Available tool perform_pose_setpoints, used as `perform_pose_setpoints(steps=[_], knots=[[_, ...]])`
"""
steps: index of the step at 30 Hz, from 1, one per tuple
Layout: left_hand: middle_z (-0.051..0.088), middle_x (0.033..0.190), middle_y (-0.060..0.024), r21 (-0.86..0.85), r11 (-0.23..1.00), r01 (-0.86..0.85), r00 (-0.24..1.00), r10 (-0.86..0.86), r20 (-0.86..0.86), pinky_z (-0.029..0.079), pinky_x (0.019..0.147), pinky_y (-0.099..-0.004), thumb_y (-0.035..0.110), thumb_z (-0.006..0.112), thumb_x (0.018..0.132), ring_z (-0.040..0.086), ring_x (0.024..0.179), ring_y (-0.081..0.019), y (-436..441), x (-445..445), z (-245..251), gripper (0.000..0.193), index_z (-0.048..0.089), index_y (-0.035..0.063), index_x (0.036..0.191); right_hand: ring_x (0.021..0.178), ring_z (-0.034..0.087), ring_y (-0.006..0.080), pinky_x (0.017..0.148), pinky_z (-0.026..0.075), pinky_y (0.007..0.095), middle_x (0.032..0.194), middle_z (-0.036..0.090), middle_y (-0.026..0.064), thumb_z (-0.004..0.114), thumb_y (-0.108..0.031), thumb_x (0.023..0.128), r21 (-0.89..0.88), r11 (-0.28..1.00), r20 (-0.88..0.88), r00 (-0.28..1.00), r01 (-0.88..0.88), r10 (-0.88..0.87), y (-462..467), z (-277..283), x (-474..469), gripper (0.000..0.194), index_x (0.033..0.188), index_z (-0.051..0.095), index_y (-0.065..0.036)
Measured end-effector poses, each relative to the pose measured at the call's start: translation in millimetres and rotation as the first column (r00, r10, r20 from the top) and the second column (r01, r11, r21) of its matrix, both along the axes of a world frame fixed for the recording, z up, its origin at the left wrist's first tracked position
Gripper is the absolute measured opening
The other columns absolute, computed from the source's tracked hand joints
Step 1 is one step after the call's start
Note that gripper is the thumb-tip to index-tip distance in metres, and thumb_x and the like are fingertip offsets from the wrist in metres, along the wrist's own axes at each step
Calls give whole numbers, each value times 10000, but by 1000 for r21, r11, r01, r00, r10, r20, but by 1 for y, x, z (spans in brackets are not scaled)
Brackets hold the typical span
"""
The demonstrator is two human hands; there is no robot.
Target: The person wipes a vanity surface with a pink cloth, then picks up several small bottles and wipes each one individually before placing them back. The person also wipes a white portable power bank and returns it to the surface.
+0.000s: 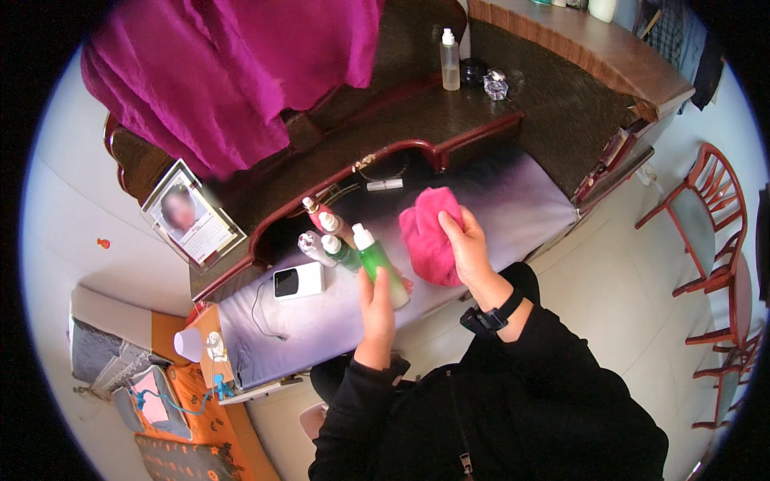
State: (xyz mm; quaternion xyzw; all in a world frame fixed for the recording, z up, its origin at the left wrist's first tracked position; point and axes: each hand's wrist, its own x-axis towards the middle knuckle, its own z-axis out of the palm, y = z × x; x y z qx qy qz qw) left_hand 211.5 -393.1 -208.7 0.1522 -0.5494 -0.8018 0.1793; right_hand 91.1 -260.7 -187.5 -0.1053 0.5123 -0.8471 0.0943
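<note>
My left hand (379, 306) is closed round the lower part of a green spray bottle (376, 258) with a white top, held tilted above the cloth-covered surface (337, 327). To its right, my right hand (469, 246) grips a bunched pink cloth (430, 237) between thumb and fingers; the cloth hangs apart from the bottle. Just left of the green bottle stand a dark green bottle (341, 252) with a white cap, a brownish bottle (338, 225), a pink bottle (313, 210) and a clear container (314, 245).
A white device with a dark screen (299, 281) lies at the left, beside a thin cable (257, 318). A desk calendar (194, 219) stands behind it. On the raised ledge are a clear spray bottle (449, 63), a black jar (473, 71) and a faceted glass bottle (495, 85).
</note>
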Motion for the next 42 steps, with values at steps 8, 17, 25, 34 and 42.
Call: perform_pose_setpoints(steps=[8, 17, 25, 34, 42], knots=[[535, 1403, -143, -413, 911, 17, 1000, -21, -6, 431, 1063, -393, 458, 415, 1058, 529, 1280, -260, 23, -9, 4, 596, 446, -10, 1426, 1318, 493, 395, 1085, 401, 411, 1392, 518, 256, 629, -278, 943, 417, 890, -670, 724, 185, 163, -3, 37, 46, 632, 1507, 414, -91], [646, 786, -101, -257, 947, 192, 973, -150, 174, 472, 551, -292, 408, 308, 1088, 602, 601, -156, 37, -3, 43, 488, 582, 5, 1087, 1221, 564, 202, 1048, 448, 341, 1375, 562, 146, 654, -73, 889, -102, 950, -121, 952, -295, 282, 5, 51, 29, 712, 1531, 347, -66], [607, 733, -147, 31, 896, 443, 885, -443, 143, 449, 498, -321, 500, 218, 1078, 559, 514, -226, 40, -5, 60, 610, 563, 3, 992, 1202, 579, 221, 1063, 446, 352, 1338, 577, 141, 598, -107, 902, -309, 843, 14, 884, -441, 468, 24, 54, 10, 618, 1490, 410, -63], [660, 1143, -169, -620, 783, -44, 997, 75, 24, 503, 902, -364, 364, 318, 1090, 645, 1049, -262, 60, -10, 48, 505, 502, -32, 1345, 1268, 544, 339, 1077, 407, 399, 1366, 546, 239, 566, -239, 977, 197, 971, -311, 948, 133, -67, -7, 31, 43, 590, 1483, 370, -7], [494, 1453, -124, 23, 1000, 13, 999, -15, 51, 380, 1114, -370, 372, 316, 1092, 479, 1331, -246, 51, -10, 37, 535, 375, 21, 1491, 1387, 441, 375, 1131, 349, 384, 1492, 440, 254, 597, -258, 964, 333, 942, -459, 879, 36, 129, -1, 26, 45, 739, 1560, 241, -7]])
